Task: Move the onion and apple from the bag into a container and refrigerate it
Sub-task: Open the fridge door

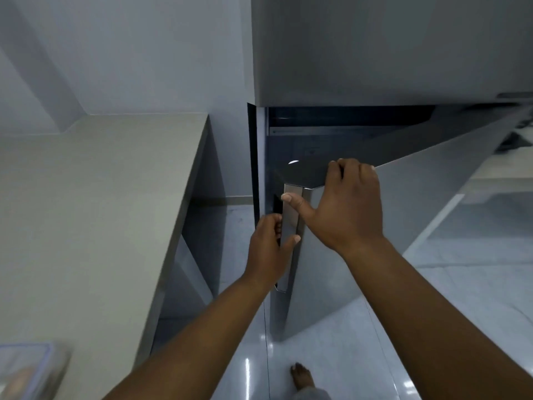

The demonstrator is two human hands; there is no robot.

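The grey refrigerator (375, 53) stands ahead, and its lower door (418, 197) is swung partly open, showing a dark gap above it. My left hand (268, 249) is curled around the door's vertical metal handle (291, 223) from the left side. My right hand (346, 203) grips the door's top corner, thumb on the handle and fingers over the top edge. A clear plastic container (26, 368) with a blue-edged lid sits blurred on the counter at the bottom left; its contents are not clear.
A beige counter (86, 212) runs along the left, its edge close to the fridge. The glossy tiled floor (317, 342) lies below, with my bare foot (301, 376) on it. A white wall rises behind the counter.
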